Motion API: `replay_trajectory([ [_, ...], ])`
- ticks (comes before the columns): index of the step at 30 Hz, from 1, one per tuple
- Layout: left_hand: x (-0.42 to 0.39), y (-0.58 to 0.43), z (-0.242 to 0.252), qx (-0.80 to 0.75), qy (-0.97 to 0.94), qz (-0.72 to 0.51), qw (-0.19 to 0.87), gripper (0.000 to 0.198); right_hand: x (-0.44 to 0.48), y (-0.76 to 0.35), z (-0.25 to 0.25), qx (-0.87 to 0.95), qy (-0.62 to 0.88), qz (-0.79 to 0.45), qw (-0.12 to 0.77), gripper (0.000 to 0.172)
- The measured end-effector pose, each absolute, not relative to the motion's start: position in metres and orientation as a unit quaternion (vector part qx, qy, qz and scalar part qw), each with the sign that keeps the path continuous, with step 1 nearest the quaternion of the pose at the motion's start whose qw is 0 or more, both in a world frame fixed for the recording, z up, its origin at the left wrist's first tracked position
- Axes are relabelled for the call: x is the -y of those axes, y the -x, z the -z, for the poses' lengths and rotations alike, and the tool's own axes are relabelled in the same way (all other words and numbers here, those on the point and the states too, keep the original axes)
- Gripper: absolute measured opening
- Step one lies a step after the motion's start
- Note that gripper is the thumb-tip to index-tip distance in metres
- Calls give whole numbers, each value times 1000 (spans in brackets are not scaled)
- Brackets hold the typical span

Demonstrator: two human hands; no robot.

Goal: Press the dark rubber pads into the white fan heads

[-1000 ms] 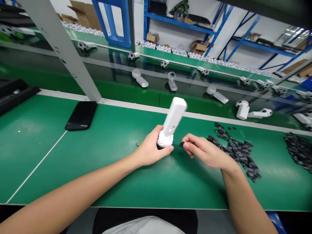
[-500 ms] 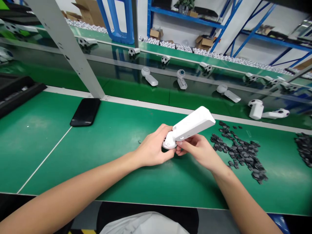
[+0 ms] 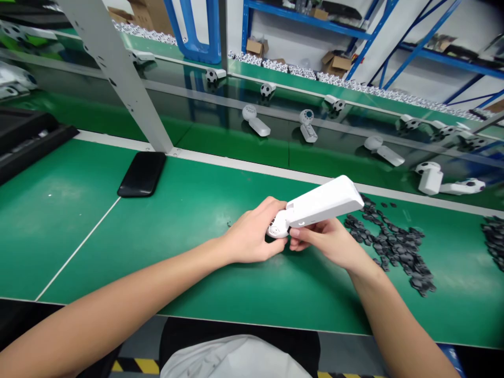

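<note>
My left hand [image 3: 252,233] is wrapped round the round head of a white hand-held fan body [image 3: 318,207], held just above the green bench [image 3: 197,252]. The fan's long handle points up and to the right. My right hand [image 3: 328,241] is closed under the handle next to the head, its thumb and fingers pressed against the white plastic. Whether a small black part sits between those fingers is hidden. A heap of small black parts [image 3: 394,244] lies on the bench right of my right hand.
A black phone [image 3: 142,174] lies face down at the left by a grey post [image 3: 118,79]. A black tray [image 3: 27,139] sits far left. Beyond the bench a conveyor [image 3: 275,142] carries several white fan units [image 3: 255,119]. Another black heap [image 3: 494,239] lies far right.
The fan has tipped from nearly upright to lying slanted to the right. My right hand, which pinched a small black part apart from the fan, has closed in against the fan's underside.
</note>
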State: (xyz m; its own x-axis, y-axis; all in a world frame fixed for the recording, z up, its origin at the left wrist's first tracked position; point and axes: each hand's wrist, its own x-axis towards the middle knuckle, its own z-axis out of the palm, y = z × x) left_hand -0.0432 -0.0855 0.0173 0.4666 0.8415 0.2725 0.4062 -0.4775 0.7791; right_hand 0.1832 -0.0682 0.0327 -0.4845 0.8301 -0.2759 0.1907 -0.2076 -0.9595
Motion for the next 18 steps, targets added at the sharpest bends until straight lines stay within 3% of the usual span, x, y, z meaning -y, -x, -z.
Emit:
replay_trajectory([
  [7,86,41,-16,-382,-772,-363,356,51,70,-177,-28,564,488,-603,284,33],
  [14,85,43,-10,-422,-769,-317,359,45,63,-175,-9,573,501,-607,228,38],
  [18,82,44,-11,-423,-767,-332,350,38,59,-170,0,591,466,-611,248,40],
])
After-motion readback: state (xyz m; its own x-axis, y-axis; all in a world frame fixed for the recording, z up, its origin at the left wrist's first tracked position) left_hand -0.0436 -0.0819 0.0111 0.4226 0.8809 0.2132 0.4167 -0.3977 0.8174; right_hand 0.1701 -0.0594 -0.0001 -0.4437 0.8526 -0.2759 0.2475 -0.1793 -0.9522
